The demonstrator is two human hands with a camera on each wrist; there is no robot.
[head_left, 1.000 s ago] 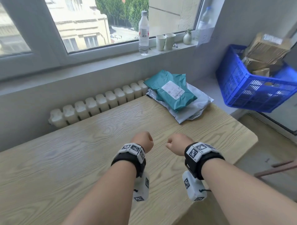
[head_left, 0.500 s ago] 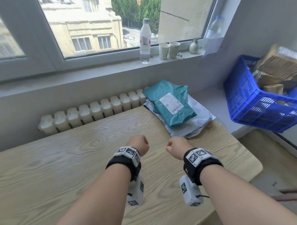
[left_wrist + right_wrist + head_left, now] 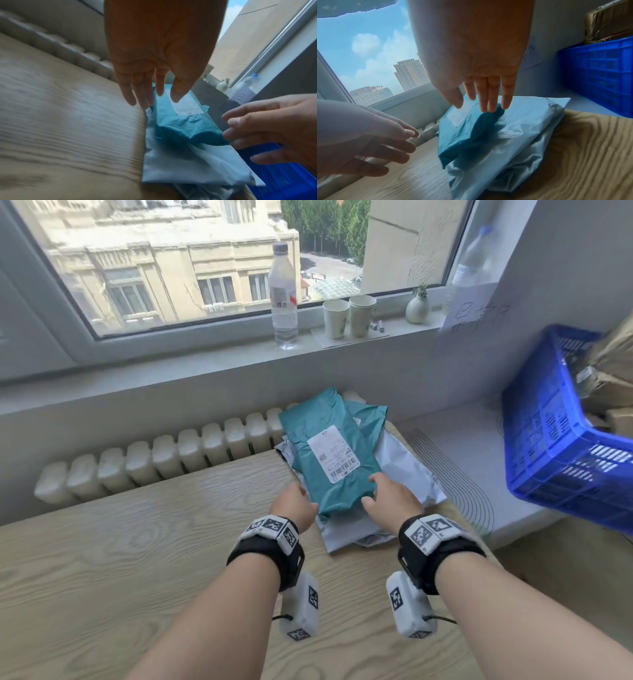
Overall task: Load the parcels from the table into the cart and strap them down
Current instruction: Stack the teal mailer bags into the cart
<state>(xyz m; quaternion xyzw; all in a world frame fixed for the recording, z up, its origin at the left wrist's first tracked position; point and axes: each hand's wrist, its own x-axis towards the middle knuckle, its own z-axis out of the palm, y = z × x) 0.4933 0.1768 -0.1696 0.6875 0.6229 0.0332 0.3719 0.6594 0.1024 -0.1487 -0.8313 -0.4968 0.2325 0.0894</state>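
A teal parcel bag (image 3: 329, 446) with a white label lies on top of a pile of pale grey parcel bags (image 3: 404, 474) at the far right end of the wooden table (image 3: 137, 542). My left hand (image 3: 294, 505) is at the teal bag's near left corner with straight fingers (image 3: 144, 94). On the bag's near right side is my right hand (image 3: 390, 494), fingers (image 3: 489, 97) straight over its edge. Neither hand grips anything. The teal parcel (image 3: 185, 121) and grey bag (image 3: 180, 162) lie between the hands; the same teal parcel (image 3: 462, 135) shows under my right fingers.
A blue plastic crate (image 3: 561, 446) with brown cardboard parcels (image 3: 613, 361) stands to the right on a low ledge. The windowsill behind holds a water bottle (image 3: 283, 296), two paper cups (image 3: 349, 314) and a small vase (image 3: 417, 309). A white radiator (image 3: 154, 460) runs behind the table.
Both hands were fists over the middle of the table. They have opened and moved forward to the two sides of the teal parcel. The view has moved closer to the pile.
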